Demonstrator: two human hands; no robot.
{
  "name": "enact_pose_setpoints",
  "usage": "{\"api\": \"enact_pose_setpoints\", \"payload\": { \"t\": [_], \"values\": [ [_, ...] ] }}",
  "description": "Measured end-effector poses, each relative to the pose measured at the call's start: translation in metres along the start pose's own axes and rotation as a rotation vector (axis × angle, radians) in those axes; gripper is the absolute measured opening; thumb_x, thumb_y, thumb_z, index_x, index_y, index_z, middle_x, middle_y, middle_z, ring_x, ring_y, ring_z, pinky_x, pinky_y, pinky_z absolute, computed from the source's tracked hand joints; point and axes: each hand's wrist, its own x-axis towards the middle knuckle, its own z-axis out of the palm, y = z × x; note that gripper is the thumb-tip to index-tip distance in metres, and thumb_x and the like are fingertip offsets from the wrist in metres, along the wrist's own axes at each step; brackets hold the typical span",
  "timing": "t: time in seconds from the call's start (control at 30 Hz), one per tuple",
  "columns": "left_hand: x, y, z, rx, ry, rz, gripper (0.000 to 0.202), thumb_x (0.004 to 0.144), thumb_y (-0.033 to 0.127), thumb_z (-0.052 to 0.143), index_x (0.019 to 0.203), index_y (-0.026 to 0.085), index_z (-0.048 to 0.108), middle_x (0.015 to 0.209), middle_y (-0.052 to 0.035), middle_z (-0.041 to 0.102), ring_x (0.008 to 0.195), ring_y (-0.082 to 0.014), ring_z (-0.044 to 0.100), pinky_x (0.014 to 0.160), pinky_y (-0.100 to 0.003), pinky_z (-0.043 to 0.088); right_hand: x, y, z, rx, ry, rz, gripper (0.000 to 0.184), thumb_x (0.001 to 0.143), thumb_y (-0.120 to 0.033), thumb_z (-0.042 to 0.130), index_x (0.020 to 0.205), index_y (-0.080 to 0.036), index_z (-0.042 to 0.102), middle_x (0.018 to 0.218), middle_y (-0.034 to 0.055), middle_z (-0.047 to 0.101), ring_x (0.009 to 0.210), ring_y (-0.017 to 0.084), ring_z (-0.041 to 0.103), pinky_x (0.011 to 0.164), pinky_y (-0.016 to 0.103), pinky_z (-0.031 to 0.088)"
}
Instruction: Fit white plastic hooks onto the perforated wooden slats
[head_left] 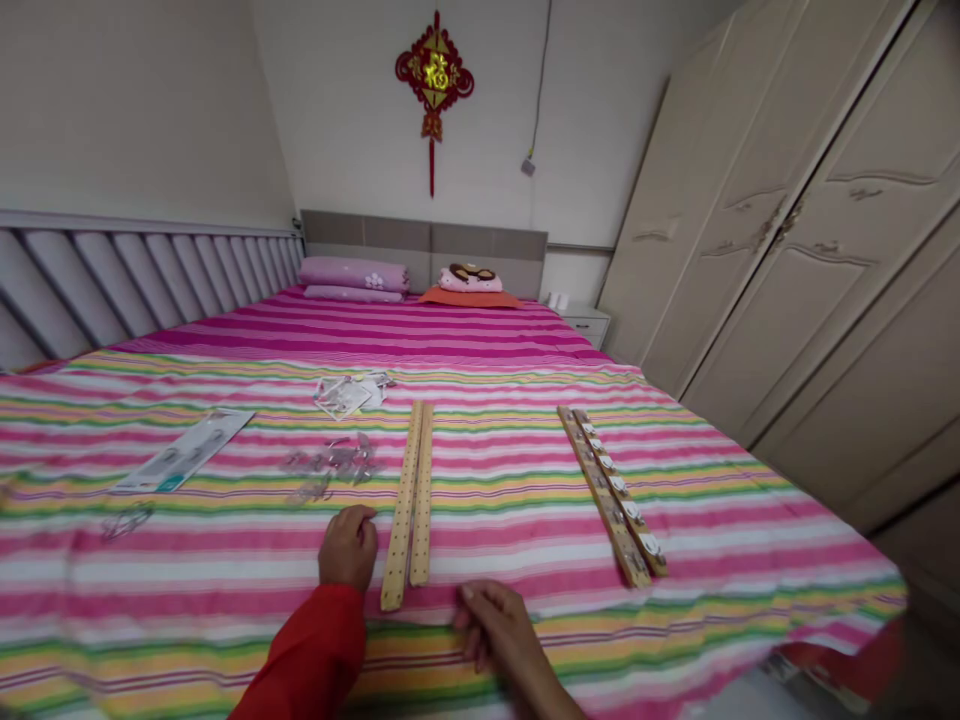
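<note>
My left hand [348, 546], in a red sleeve, rests on the striped bedsheet [225, 570] with its fingers curled, just left of two bare wooden strips [410, 500] with rows of holes. My right hand [495, 615] lies on the sheet near the strips' near end, fingers bent down and loosely together, holding nothing that I can see. Further right lie two more wooden strips [615, 495] with white clips fitted along them. Clear plastic clips [330, 465] are scattered left of the bare strips.
A printed sheet [184, 450] lies at the left, a plastic bag of small parts [349, 392] further back. Pillows [352, 275] sit at the headboard. A wardrobe [810, 250] stands right of the bed, a padded wall panel [112, 290] to the left.
</note>
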Motion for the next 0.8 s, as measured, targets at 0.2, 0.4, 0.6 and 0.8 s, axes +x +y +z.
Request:
{"api": "enact_pose_setpoints", "payload": {
  "t": [0.2, 0.4, 0.6, 0.8],
  "values": [
    [-0.002, 0.002, 0.001, -0.013, 0.062, 0.048, 0.019, 0.078, 0.015, 0.043, 0.079, 0.020, 0.061, 0.082, -0.0054, 0.066, 0.081, -0.0203, 0.059, 0.078, -0.032, 0.047, 0.029, 0.009, 0.044, 0.062, -0.030, 0.110, 0.053, 0.061, -0.065, 0.073, 0.066, -0.016, 0.053, 0.056, 0.0071, 0.069, 0.034, 0.012, 0.056, 0.028, 0.017, 0.031],
    [-0.004, 0.002, 0.003, -0.020, 0.072, 0.059, 0.019, 0.078, 0.013, 0.043, 0.079, 0.020, 0.061, 0.081, -0.0054, 0.066, 0.082, -0.0201, 0.059, 0.078, -0.032, 0.047, 0.042, 0.013, 0.050, 0.075, 0.005, 0.041, 0.051, 0.059, -0.061, 0.076, 0.060, -0.015, 0.055, 0.046, 0.0047, 0.064, 0.028, 0.007, 0.045, 0.028, 0.016, 0.021],
    [-0.005, 0.002, 0.002, -0.034, 0.050, 0.042, 0.019, 0.077, 0.012, 0.044, 0.078, 0.021, 0.060, 0.080, -0.0047, 0.065, 0.081, -0.0201, 0.059, 0.078, -0.032, 0.047, 0.032, 0.006, 0.040, 0.041, 0.052, -0.027, 0.053, 0.054, -0.065, 0.076, 0.060, -0.014, 0.059, 0.040, -0.0004, 0.057, 0.027, 0.004, 0.036, 0.029, 0.017, 0.017],
    [-0.005, 0.005, 0.002, -0.036, 0.052, 0.028, 0.019, 0.076, 0.011, 0.043, 0.077, 0.022, 0.059, 0.079, -0.0046, 0.064, 0.080, -0.0204, 0.059, 0.077, -0.034, 0.047, 0.013, 0.008, 0.012, -0.029, 0.070, -0.085, 0.055, 0.055, -0.066, 0.075, 0.064, -0.014, 0.063, 0.045, -0.0004, 0.059, 0.029, 0.004, 0.036, 0.031, 0.017, 0.019]
  ]
}}
